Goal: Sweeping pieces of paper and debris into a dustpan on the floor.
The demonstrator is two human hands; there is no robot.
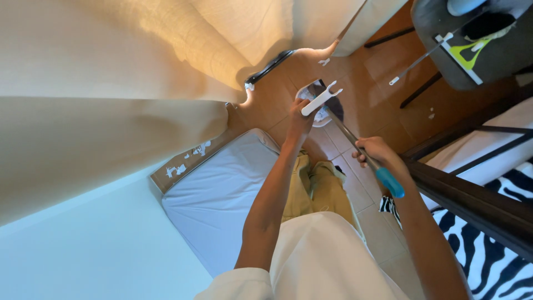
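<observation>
Stage of work: in progress. The left hand is gripping the white forked handle, fingers clamped round it. The right hand is closing round the dark pole, just above its blue grip. The pole is running downward toward the tiled floor, where its lower end is meeting a pale, round object, possibly a bucket or mop head; the view there is too small to say which. White scraps are still lying along the brown strip beside the mattress, so some cleaning appears to be left; how much floor is already done cannot be judged.

Count:
- Hands: two, both on the same tool.
- Pole with blue grip: one.
- White forked handle: one.
- White mattress on the floor: one.
- Cream curtain: hanging in several folds.
- Dark chair: one, at upper right.
- Zebra-striped bedding: one piece, behind a dark rail.
</observation>
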